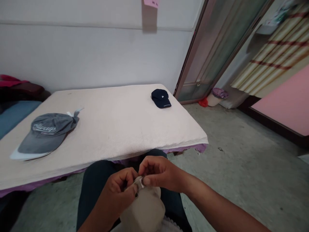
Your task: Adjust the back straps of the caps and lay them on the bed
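We are grasping the beige cap by its strap, left hand and right hand both pinching, the rest sitting just below them. We are apparently adjusting the strap; the next move is probably calling for steady left fingers and fine right-hand guiding.

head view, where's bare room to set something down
The pale cover between the gray cap and navy cap, and its right corner in front of the navy cap. Crowded: under the gray cap, and around the held beige cap.
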A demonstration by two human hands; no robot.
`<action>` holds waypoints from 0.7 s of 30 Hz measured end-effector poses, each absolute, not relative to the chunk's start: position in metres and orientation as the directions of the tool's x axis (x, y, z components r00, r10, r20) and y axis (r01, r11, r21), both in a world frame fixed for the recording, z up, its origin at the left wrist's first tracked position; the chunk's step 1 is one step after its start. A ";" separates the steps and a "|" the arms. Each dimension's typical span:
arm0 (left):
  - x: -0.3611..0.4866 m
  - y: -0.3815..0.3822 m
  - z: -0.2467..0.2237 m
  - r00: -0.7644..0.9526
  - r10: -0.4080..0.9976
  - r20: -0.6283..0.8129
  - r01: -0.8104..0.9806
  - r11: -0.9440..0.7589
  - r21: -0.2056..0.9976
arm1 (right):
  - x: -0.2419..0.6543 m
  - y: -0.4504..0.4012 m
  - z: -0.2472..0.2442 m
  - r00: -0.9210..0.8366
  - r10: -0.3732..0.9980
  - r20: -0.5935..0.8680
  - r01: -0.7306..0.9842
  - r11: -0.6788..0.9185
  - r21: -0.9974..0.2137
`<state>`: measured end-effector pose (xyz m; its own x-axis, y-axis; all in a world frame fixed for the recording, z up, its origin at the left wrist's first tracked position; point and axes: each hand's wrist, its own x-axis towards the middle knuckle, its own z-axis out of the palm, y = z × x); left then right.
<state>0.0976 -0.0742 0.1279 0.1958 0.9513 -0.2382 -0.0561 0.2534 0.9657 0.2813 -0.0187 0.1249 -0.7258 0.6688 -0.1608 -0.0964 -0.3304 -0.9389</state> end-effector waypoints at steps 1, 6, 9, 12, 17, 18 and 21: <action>0.098 -0.074 0.128 0.188 0.953 -0.236 -0.055 0.250 0.967 | 0.280 -0.018 0.125 -0.725 0.666 -0.173 -0.089 -0.340 -0.936; 0.099 -0.075 0.125 0.160 0.959 -0.236 -0.066 0.249 0.966 | 0.277 -0.017 0.125 -0.731 0.644 -0.225 -0.059 -0.388 -0.920; 0.099 -0.076 0.124 0.152 0.954 -0.258 -0.059 0.269 0.961 | 0.276 -0.016 0.123 -0.732 0.640 -0.233 -0.025 -0.366 -0.930; 0.097 -0.076 0.123 0.132 0.951 -0.278 -0.043 0.286 0.957 | 0.274 -0.015 0.120 -0.729 0.641 -0.241 0.012 -0.339 -0.941; 0.094 -0.068 0.123 0.174 0.913 -0.369 -0.085 0.387 0.918 | 0.269 -0.013 0.117 -0.695 0.689 -0.204 -0.026 -0.307 -0.951; 0.093 -0.066 0.123 0.192 0.902 -0.388 -0.122 0.414 0.902 | 0.268 -0.013 0.117 -0.688 0.704 -0.179 -0.050 -0.292 -0.955; 0.089 -0.062 0.126 0.180 0.892 -0.415 -0.310 0.452 0.837 | 0.269 -0.010 0.119 -0.678 0.729 -0.094 -0.125 -0.239 -0.963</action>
<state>0.0893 -0.0617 0.1259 0.1802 0.8919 -0.4147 -0.3098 0.4516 0.8367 0.2693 -0.0100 0.1187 -0.6776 0.7294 -0.0935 -0.1246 -0.2393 -0.9629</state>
